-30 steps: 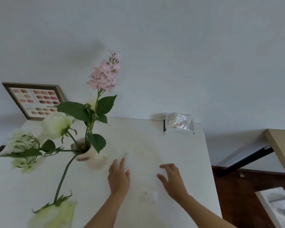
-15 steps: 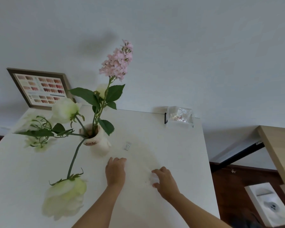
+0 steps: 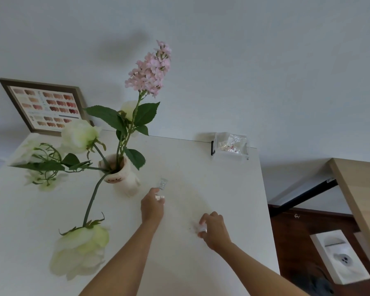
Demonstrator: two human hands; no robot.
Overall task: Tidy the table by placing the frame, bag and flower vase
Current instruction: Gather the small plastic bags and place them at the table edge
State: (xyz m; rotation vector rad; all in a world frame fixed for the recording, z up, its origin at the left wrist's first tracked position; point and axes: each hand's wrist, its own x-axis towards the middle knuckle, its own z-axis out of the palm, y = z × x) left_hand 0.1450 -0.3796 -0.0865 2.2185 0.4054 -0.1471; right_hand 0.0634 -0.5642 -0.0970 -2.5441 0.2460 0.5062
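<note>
A cream flower vase [image 3: 124, 178] with a pink sprig and white roses stands left of centre on the white table [image 3: 222, 189]. A brown picture frame [image 3: 45, 107] leans on the wall at the table's back left. At the far edge lies a clear plastic bag [image 3: 231, 145] with small bits inside. My left hand [image 3: 152, 207] is just right of the vase, fingers pinched on a small white piece, below a tiny clear packet [image 3: 162, 183]. My right hand [image 3: 215, 230] rests further right, fingers closed on another small white piece.
A wooden table [image 3: 359, 199] with a black leg stands to the right across a gap. A white box [image 3: 340, 256] lies on the dark wood floor below it. The long rose stems droop out over the table's left front.
Both hands went from flat and spread to pinched, each around a small white piece. The left hand sits closer to the tiny packet, and the view has shifted.
</note>
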